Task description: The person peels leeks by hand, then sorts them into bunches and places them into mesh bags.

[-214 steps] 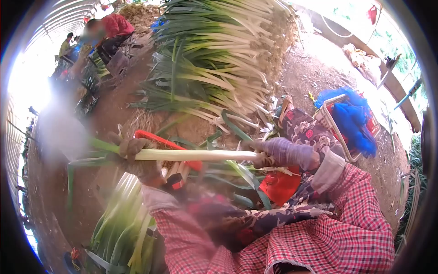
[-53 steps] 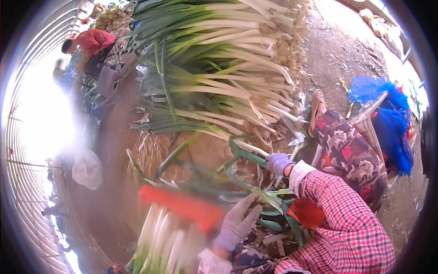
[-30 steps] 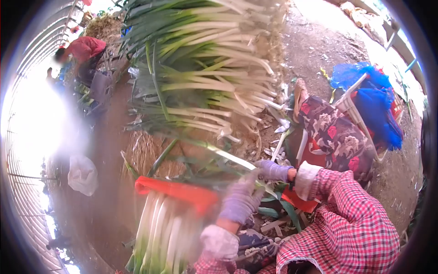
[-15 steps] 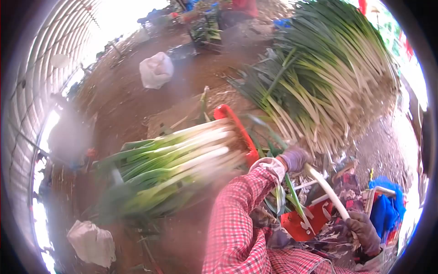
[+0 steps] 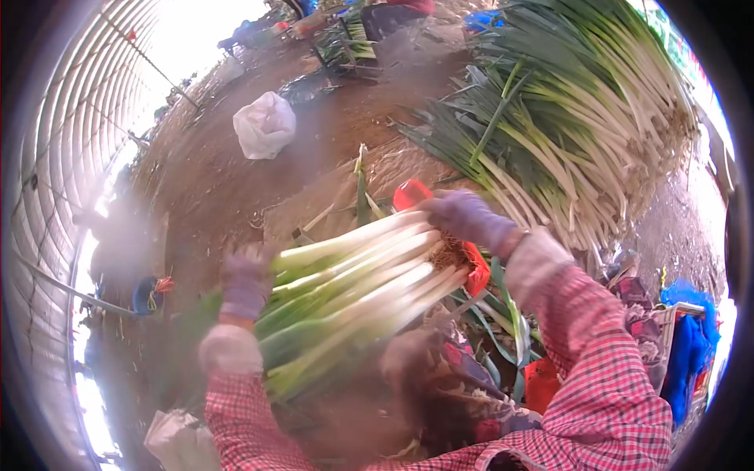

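Left hand (image 5: 245,282) now on leek bundle (image 5: 353,282), right hand (image 5: 465,220) at roots (image 5: 449,253).

Bare dirt floor (image 5: 220,200), big heap of leeks (image 5: 565,125), white bag (image 5: 265,125), perhaps scattered straw (image 5: 389,169)

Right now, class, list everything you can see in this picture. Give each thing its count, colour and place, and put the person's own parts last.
Leek bundle: one, white stalks and green leaves, centre, lying between the hands.
Leek pile: one large heap, white and green, upper right on the ground.
Red board: one, red, at the bundle's root end.
White sack: one, white, upper left on the soil.
Second sack: one, whitish, bottom left.
Blue netting: one bunch, blue, far right.
Left hand: gloved, purplish, on the bundle's green leaves; blurred.
Right hand: gloved, purplish, at the bundle's root end beside the board.
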### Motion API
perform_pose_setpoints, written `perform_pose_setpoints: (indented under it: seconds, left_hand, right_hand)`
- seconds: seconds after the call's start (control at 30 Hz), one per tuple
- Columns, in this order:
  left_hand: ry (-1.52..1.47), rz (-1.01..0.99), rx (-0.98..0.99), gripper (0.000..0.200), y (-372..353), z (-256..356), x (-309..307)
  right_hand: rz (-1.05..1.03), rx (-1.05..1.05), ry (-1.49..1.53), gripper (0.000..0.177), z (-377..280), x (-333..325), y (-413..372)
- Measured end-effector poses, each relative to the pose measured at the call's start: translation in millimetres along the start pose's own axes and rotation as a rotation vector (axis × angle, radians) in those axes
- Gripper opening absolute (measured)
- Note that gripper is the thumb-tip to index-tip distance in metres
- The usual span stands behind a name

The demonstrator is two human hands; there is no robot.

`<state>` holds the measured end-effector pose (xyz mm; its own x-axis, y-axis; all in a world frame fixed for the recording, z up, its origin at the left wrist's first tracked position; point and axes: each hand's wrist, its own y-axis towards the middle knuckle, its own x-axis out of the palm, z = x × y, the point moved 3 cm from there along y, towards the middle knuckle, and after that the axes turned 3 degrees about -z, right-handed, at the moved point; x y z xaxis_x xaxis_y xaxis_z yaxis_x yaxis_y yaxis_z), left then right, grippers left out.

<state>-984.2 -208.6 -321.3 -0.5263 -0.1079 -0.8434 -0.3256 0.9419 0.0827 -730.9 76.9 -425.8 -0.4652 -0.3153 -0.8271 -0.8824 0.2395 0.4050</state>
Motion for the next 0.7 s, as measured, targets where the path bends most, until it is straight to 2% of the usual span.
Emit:
perform_pose_setpoints:
  seconds: [0.07,0.1,0.2,0.23,0.3,0.33,0.37,0.47,0.5,0.6,0.7]
  left_hand:
    - [0.085,-0.266,-0.002,0.043,-7.8,-5.3,65.1]
    - [0.008,-0.286,0.007,0.046,-13.8,-1.7,85.7]
    - [-0.295,-0.339,-0.045,0.051,-12.7,6.2,127.0]
    - [-0.417,-0.363,-0.082,0.052,-16.2,9.1,137.1]
    - [-0.414,-0.416,-0.081,0.054,-21.6,10.2,142.8]
    - [-0.408,-0.426,-0.082,0.054,-16.9,9.0,140.0]
    - [-0.408,-0.387,-0.068,0.056,-17.1,7.6,139.2]
    - [-0.632,-0.381,-0.114,0.056,-6.2,0.1,141.0]
    - [-0.657,-0.340,-0.141,0.059,-2.8,-1.2,138.8]
    - [-0.586,-0.359,-0.115,0.065,8.5,-3.3,151.8]
    - [-0.639,-0.240,-0.092,0.061,5.7,-2.6,141.5]
  right_hand:
    - [-0.166,0.100,-0.118,0.017,20.4,72.4,34.5]
    - [-0.248,0.153,-0.175,0.016,27.7,98.4,46.3]
    - [-0.128,0.153,-0.237,0.015,35.0,130.6,50.9]
    - [-0.162,0.222,-0.240,0.015,38.5,138.2,52.4]
    - [-0.169,0.182,-0.343,0.016,32.9,146.8,50.2]
    - [-0.158,0.159,-0.405,0.016,25.5,135.1,55.0]
    - [-0.294,0.177,-0.240,0.030,19.7,127.8,58.3]
    - [-0.167,0.104,-0.073,0.046,-4.5,144.0,60.5]
    - [-0.431,0.191,-0.017,0.055,-9.4,135.8,65.5]
    - [-0.409,0.236,0.017,0.053,-4.9,141.8,63.6]
    - [-0.337,0.220,0.070,0.050,-3.7,143.2,63.6]
